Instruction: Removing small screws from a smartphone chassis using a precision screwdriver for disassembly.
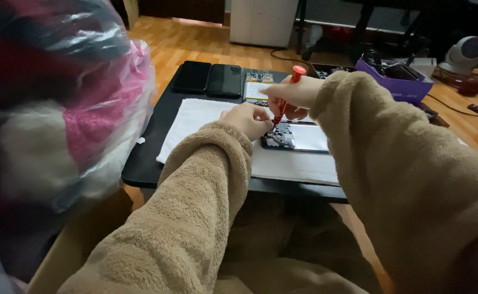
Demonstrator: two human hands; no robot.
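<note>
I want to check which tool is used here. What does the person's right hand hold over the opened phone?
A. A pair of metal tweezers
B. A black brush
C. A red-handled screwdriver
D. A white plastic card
C: the right hand grips a red-handled screwdriver with its tip down at the opened phone, while the left hand rests beside the phone on the white cloth.

Sleeves (206,207): thick fleece, matt, nubby pile; bench (152,158): black, smooth, semi-gloss; cloth (195,117) on it: white, matt, soft weave; opened phone (299,136): glossy pale panel w/ exposed metal parts at one end; screwdriver (288,95): red plastic handle, smooth; two dark phones (209,79): glossy glass; floor (195,43): varnished wood, slight sheen; bag (103,81) at left: clear crinkled plastic film, shiny.
</note>
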